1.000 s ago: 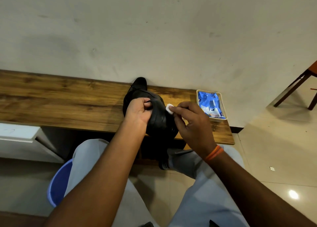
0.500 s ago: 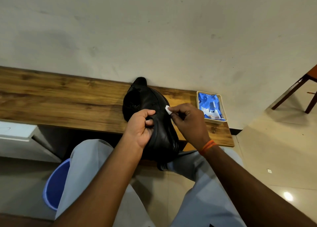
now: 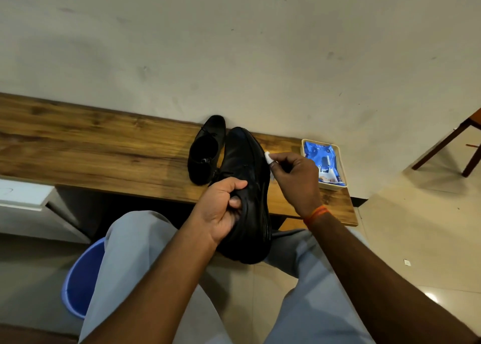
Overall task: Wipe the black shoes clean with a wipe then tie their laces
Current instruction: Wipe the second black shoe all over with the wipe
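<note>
While I watch from far away, a person cleans a black shoe at a wooden bench (image 3: 104, 145).

The bench is biggest, and the other shoe (image 3: 205, 153) sits on it by the wall. I see the left hand (image 3: 221, 211) gripping the held shoe (image 3: 247, 200) above the lap, tipped on its side. The right hand (image 3: 296, 179) pinches a small white wipe (image 3: 268, 157) against that shoe's sole edge. A tray (image 3: 335, 186) with a blue packet (image 3: 321, 158) sits just beside it.

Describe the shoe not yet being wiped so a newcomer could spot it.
Find the wooden bench along the wall. A black shoe stands on it by itself, left of the shoe the left hand holds. No hand touches it.
</note>
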